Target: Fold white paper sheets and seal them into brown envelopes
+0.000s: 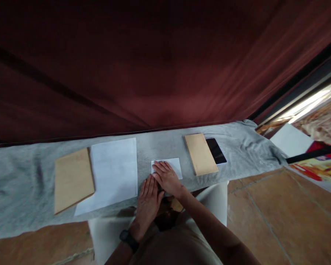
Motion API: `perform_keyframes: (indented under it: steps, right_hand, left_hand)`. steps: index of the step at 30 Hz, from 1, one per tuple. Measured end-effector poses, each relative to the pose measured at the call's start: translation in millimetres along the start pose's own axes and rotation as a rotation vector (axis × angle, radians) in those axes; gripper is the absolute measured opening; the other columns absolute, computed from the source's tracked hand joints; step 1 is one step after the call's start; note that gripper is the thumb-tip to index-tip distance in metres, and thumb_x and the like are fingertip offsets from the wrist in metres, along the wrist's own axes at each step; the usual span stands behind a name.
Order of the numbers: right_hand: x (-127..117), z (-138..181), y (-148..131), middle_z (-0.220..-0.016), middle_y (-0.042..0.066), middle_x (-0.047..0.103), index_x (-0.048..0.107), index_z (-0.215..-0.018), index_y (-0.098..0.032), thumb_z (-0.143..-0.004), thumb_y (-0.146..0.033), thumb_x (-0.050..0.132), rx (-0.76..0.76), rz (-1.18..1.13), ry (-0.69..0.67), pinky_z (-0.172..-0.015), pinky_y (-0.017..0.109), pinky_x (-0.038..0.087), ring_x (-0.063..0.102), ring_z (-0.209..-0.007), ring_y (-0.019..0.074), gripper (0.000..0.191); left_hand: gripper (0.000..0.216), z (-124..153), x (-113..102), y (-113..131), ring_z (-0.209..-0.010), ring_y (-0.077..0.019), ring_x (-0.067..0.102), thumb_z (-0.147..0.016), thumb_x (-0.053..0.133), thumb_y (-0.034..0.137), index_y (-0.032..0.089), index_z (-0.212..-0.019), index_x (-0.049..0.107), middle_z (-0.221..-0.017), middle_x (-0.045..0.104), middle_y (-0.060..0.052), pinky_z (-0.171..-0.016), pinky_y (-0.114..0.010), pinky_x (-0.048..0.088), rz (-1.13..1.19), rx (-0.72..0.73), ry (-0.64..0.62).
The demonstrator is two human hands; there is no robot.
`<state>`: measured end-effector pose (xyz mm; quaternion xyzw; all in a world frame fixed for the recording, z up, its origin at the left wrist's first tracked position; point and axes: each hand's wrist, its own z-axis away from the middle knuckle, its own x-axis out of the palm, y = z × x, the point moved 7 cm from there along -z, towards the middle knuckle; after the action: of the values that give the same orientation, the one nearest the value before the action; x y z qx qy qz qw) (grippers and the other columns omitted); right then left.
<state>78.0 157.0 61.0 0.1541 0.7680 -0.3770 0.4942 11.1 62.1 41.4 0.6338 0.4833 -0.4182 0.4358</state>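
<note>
A small white folded paper [175,165] lies on the grey cloth in front of me. My right hand [165,177] rests flat on its left part, fingers stretched out and covering that side. Just below and to the left, my left hand [148,197] lies with fingers extended at the near edge of the cloth, its fingertips touching or close to the paper's lower left corner. A dark watch [129,240] is on the left wrist. Part of the paper is hidden under the right hand.
Left of my hands are larger white sheets [114,171], partly overlapped by a brown envelope [73,178]. To the right, a stack of brown envelopes [201,154] lies partly over a dark phone [216,151]. A dark red curtain [160,73] hangs behind the grey cloth [160,145].
</note>
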Motion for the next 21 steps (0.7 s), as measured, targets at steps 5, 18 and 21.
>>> perform_keyframes:
  steps: [5,18,21]
  right_hand:
    - [7.2,-6.2,7.8,-0.159,0.006,0.04,0.047,-0.148,-0.022,-0.105,-0.036,0.042,0.035,0.101,-0.025,-0.123,0.046,0.026,0.035,-0.147,0.0236,0.046]
    - [-9.4,20.7,52.9,-0.16,0.011,0.037,0.037,-0.154,-0.018,-0.105,-0.039,0.039,0.14,0.218,0.023,-0.121,0.048,0.025,0.032,-0.148,0.027,0.054]
    - [-11.1,30.6,58.9,-0.16,0.011,0.037,0.038,-0.154,-0.018,-0.105,-0.039,0.039,0.17,0.25,0.044,-0.12,0.049,0.026,0.032,-0.148,0.0281,0.054]
  left_hand:
    - [0.059,1.5,-0.7,1.6,-0.146,-0.0311,0.038,-0.099,0.044,0.037,0.003,-0.147,0.045,-0.153,0.046,-0.02,-0.12,-0.049,0.034,0.009,0.0,-0.026]
    - [0.06,2.0,-5.9,2.5,-0.148,-0.028,0.034,-0.099,0.045,0.04,0.009,-0.151,0.041,-0.157,0.041,-0.016,-0.122,-0.047,0.03,0.014,-0.017,-0.069]
    - [0.059,-1.7,-8.3,3.6,-0.146,-0.0278,0.038,-0.1,0.043,0.042,0.011,-0.15,0.042,-0.155,0.045,-0.015,-0.12,-0.047,0.032,0.061,-0.013,-0.06]
